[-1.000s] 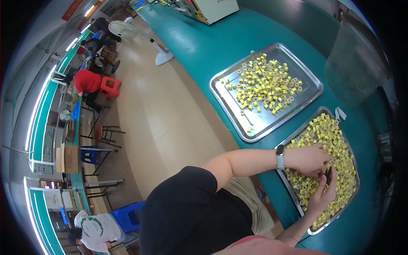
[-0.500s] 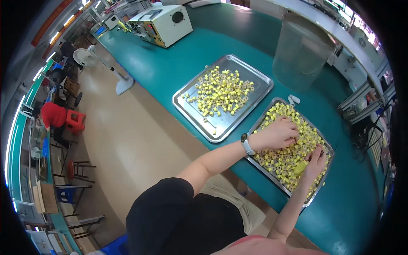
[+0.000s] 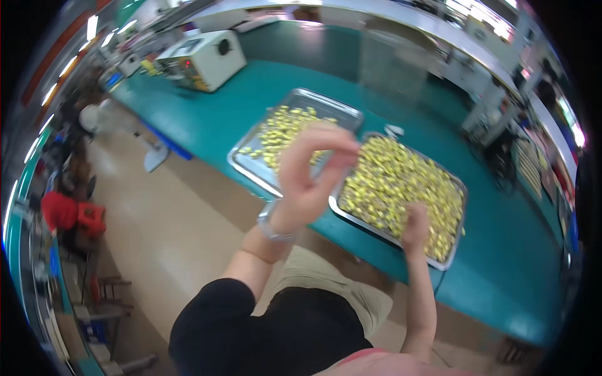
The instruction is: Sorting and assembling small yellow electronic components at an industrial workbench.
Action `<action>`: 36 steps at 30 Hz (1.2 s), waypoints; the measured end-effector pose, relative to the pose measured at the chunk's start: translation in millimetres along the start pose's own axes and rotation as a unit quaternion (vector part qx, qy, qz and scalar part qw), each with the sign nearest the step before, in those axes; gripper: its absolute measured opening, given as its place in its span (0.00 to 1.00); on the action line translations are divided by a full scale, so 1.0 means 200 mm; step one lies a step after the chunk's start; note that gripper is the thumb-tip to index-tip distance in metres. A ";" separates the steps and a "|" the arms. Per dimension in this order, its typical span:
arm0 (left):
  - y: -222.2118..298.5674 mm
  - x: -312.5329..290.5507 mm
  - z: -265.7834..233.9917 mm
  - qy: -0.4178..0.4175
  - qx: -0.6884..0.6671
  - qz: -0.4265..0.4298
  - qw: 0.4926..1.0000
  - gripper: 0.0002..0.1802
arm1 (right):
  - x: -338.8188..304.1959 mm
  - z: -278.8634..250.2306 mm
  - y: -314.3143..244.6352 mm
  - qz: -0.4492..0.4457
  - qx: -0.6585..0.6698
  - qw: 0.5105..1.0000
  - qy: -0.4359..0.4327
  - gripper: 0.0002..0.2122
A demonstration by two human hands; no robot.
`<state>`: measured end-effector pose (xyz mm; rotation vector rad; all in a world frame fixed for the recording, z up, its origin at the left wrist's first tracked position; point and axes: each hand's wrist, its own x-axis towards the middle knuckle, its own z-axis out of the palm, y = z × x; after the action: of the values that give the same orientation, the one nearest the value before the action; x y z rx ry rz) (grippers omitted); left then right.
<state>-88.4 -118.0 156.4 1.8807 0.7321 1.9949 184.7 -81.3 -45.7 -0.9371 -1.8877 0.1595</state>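
My left hand (image 3: 300, 191), with a pale-banded watch (image 3: 274, 222) on its wrist, is raised over the near right part of the left metal tray (image 3: 254, 172). Its thumb and fingers curl together at the tips in a pinch; motion blur hides whatever may be between them. Small yellow blocks (image 3: 276, 135) are heaped in that tray, partly behind the hand. Low over the near side of the right metal tray (image 3: 370, 227) is my right hand (image 3: 415, 230), its fingers smeared. Many more small yellow blocks (image 3: 401, 178) fill that tray.
A large translucent bin (image 3: 395, 66) stands behind the trays, and a small white object (image 3: 394, 131) lies by the right tray. A cream boxy machine (image 3: 204, 59) sits at the far left of the green table (image 3: 251, 78). Beyond the aisle is a person in red (image 3: 59, 212).
My left hand has lifted out of the right tray and moved left toward the other tray. My right hand has shifted slightly left, still over the right tray. The whole view has swung.
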 end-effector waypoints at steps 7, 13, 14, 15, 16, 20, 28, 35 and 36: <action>0.30 -0.03 -0.20 0.038 -0.080 0.157 0.984 0.09 | 0.13 0.12 -0.14 -0.241 -0.068 0.949 -0.189 0.11; 0.42 -0.02 -0.12 -0.006 -0.246 0.201 0.948 0.08 | 0.07 0.07 -0.10 -0.183 -0.147 0.939 -0.253 0.16; 0.44 -0.03 -0.14 -0.006 -0.245 0.200 0.949 0.08 | 0.08 0.05 -0.12 -0.182 -0.145 0.939 -0.253 0.16; 0.46 -0.03 -0.17 -0.009 -0.240 0.198 0.950 0.10 | 0.08 0.04 -0.13 -0.155 -0.132 0.941 -0.269 0.18; 0.47 -0.02 -0.17 -0.011 -0.238 0.198 0.951 0.14 | 0.08 0.01 -0.13 -0.128 -0.123 0.942 -0.284 0.19; 0.51 0.02 -0.12 -0.036 -0.255 0.139 0.956 0.14 | 0.15 -0.12 -0.18 -0.137 -0.121 0.947 -0.263 0.24; 0.56 0.07 -0.11 -0.094 -0.293 0.259 0.916 0.23 | 0.45 -0.81 -0.84 -0.098 -0.071 0.989 0.084 0.13; 0.64 0.09 -0.08 -0.059 -0.267 0.361 0.891 0.13 | 0.13 -1.46 -0.67 -0.004 -0.032 0.995 0.090 0.12; 0.66 0.09 -0.08 -0.060 -0.269 0.362 0.890 0.13 | 0.09 -1.48 -0.68 0.005 -0.020 0.996 0.089 0.12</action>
<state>-90.0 -219.8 244.1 2.0306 -0.6199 2.1077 348.8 -244.5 183.0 -0.9553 -1.7275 0.0415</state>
